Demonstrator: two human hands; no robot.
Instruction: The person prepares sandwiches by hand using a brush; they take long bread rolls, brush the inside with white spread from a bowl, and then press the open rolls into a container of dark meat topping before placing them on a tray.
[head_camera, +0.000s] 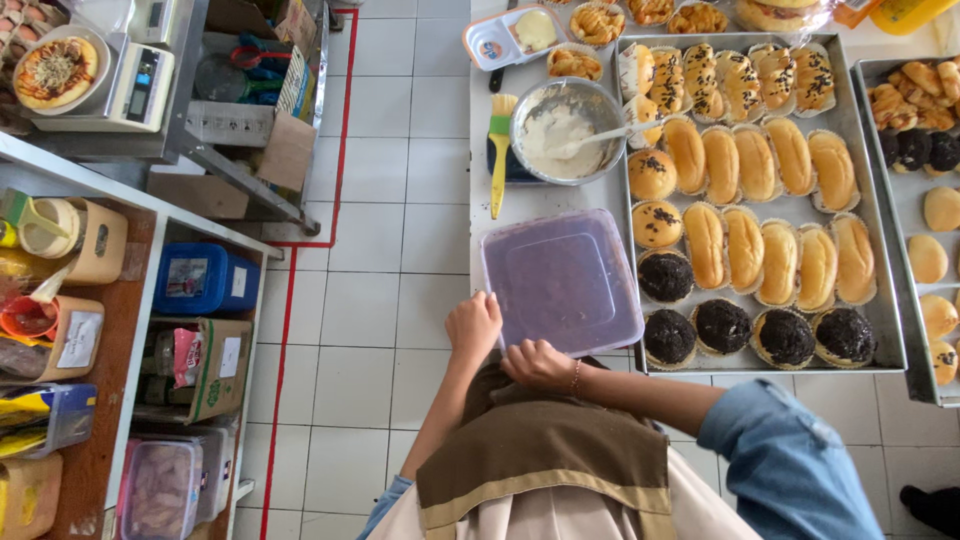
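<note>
A square translucent plastic container (562, 280) with a purple filling and a closed lid lies at the near edge of the white counter (530, 200). My left hand (473, 325) rests on its near left corner, fingers curled over the rim. My right hand (538, 362) presses against its near edge, just right of the left hand. A bracelet shows on the right wrist. Both sleeves are blue denim, over a brown apron.
A metal tray (868, 300) of long buns and dark-topped round buns lies right of the container. Behind it stand a steel bowl (566, 130) of white cream with a spoon and a yellow-handled brush (498, 150). Shelves with boxes and a scale (140, 85) stand left across tiled floor.
</note>
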